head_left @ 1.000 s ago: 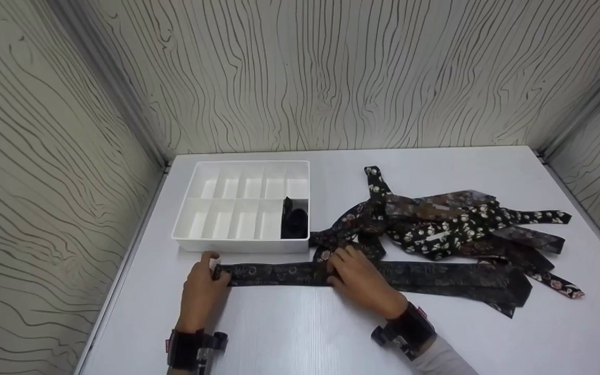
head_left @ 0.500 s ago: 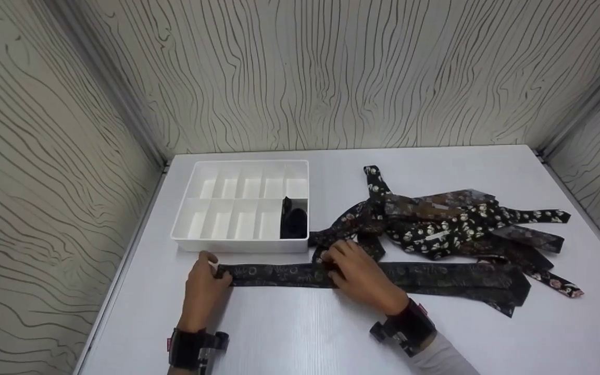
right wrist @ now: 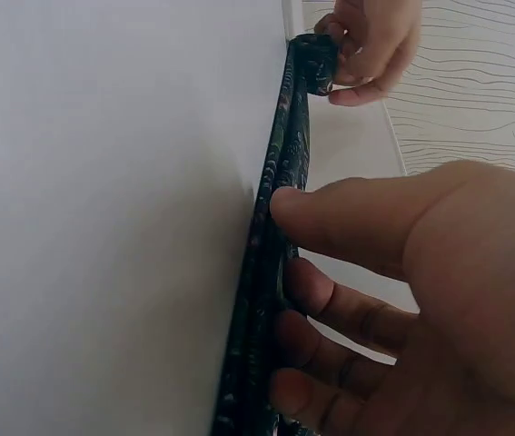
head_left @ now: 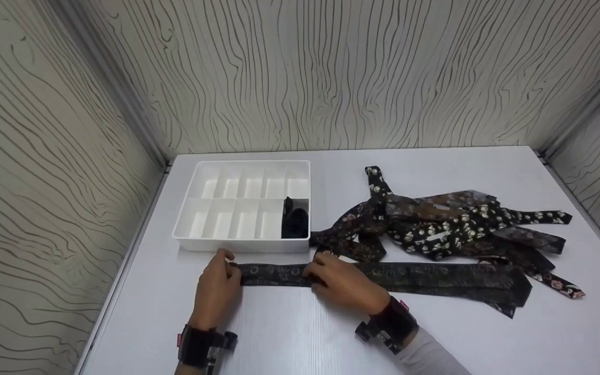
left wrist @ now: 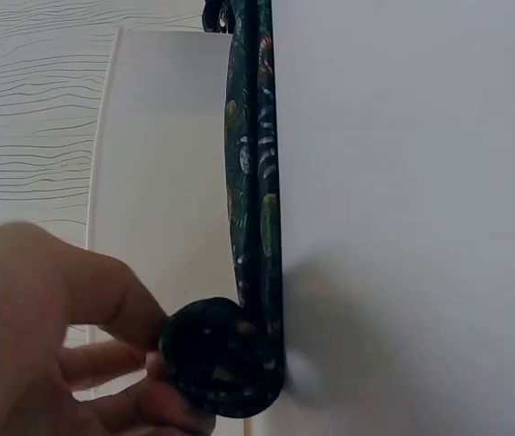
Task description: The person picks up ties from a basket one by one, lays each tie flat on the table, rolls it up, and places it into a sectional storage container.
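Observation:
A dark patterned necktie lies lengthwise along the table, its wide end to the right. The left end is wound into a small roll, which my left hand holds between thumb and fingers. Partway along the tie, my right hand rests over the strip, with the thumb and bent fingertips touching it and spaced apart. Seen from the right wrist, the tie is folded in lengthwise layers. The underside of the roll is hidden by the left fingers in the head view.
Behind the hands stands a white divided box, a dark rolled tie in its front right compartment. A heap of floral neckties spreads to the right, against the box and beside the long tie. Wood-patterned panels enclose the table.
My left hand has shifted a little to the right with the rolled end. The right hand has slid left along the tie, so the two hands are closer together.

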Demonstrator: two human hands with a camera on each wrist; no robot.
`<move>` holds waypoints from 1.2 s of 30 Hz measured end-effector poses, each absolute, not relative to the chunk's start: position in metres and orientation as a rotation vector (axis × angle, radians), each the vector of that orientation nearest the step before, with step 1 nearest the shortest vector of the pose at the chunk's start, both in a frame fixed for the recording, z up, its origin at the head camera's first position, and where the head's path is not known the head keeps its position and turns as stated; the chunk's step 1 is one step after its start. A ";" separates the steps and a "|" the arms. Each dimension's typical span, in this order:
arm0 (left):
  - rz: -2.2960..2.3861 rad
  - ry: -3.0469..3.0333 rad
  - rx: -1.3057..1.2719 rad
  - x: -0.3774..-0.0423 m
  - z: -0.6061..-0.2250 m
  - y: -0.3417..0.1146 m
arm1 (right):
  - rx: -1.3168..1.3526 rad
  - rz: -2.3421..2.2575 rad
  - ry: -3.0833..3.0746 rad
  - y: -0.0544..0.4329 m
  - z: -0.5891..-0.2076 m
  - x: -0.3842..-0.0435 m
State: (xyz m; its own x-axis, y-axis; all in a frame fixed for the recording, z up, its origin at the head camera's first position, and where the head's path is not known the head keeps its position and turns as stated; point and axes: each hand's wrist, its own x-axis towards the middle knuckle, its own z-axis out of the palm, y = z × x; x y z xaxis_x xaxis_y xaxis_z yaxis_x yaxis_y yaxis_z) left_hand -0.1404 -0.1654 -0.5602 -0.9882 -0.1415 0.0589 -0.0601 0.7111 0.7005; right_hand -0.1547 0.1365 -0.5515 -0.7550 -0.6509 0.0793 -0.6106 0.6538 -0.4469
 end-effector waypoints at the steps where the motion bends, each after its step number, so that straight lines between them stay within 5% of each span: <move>1: -1.148 -2.813 0.181 -0.140 -0.560 -0.165 | -1.064 -0.697 2.777 0.136 -0.551 -0.155; 9: -1.159 -2.880 0.266 -0.138 -0.561 -0.153 | -1.109 -0.630 2.835 0.129 -0.547 -0.156; 21: -1.048 -2.841 -0.036 -0.143 -0.568 -0.136 | -1.183 -0.731 2.776 0.091 -0.537 -0.162; 36: -1.198 -2.800 -0.096 -0.142 -0.567 -0.141 | -1.282 -0.723 2.727 0.042 -0.550 -0.175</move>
State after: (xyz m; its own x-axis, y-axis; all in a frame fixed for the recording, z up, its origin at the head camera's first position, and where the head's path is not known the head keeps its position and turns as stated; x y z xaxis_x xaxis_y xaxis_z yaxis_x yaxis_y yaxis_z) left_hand -0.1424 -0.1410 -0.5669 -0.9935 0.0207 0.1116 0.0950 0.6896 0.7179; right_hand -0.1748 0.0423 -0.5497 -0.6571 -0.7377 0.1554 -0.7177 0.5491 -0.4283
